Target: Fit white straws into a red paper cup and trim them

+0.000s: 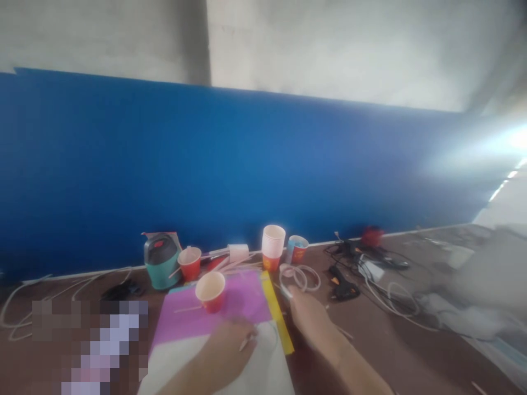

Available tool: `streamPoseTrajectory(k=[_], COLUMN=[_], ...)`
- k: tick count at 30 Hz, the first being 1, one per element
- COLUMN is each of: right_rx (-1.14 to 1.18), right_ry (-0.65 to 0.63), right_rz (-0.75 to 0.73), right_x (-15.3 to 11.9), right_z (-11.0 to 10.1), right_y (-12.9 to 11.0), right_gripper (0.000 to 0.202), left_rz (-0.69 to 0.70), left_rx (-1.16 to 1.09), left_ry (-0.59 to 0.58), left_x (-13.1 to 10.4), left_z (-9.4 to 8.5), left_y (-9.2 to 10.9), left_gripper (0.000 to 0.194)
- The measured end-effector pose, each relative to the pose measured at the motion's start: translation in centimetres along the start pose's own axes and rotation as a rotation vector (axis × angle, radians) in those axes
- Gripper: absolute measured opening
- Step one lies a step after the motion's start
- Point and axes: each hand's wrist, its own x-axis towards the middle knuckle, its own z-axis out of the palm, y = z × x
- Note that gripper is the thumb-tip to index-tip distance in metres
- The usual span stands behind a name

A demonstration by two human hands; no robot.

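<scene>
My left hand [236, 345] is over the white paper [193, 365], its fingers pinched around a small, pale, thin thing [246, 341] too blurred to name. Farther right, my right hand [307, 314] reaches forward, its fingertips closed at the near edge of a pale ring [284, 282] that looks like a narrow roll. Another pale ring [315, 280] lies beside it. A red-and-white paper cup [212, 302] stands on the purple sheet [247, 296], in front of my left hand. A yellow strip [280, 321] runs along the sheet's right side.
At the back stand a teal-and-black container [161, 263], a red cup [190, 269] with a stick, stacked paper cups [272, 247] and another cup [297, 249]. A black glue gun [342, 285] and tangled cables [382, 299] lie right. A blue partition [247, 164] closes off the back.
</scene>
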Motion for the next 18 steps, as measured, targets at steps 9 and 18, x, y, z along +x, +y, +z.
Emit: streamPoseTrajectory(k=[9, 18], right_rx=[0.042, -0.009], right_ry=[0.371, 0.241], right_rz=[-0.262, -0.251], right_x=[1.9, 3.1], right_z=[4.2, 2.9], right_y=[0.1, -0.2], right_gripper=[0.062, 0.031], left_rz=[-0.043, -0.042], left_rx=[0.001, -0.037], left_ry=[0.067, 0.152], left_x=[-1.6, -1.6], left_z=[0.5, 2.1], left_y=[-1.7, -3.5], left_gripper=[0.04, 0.036])
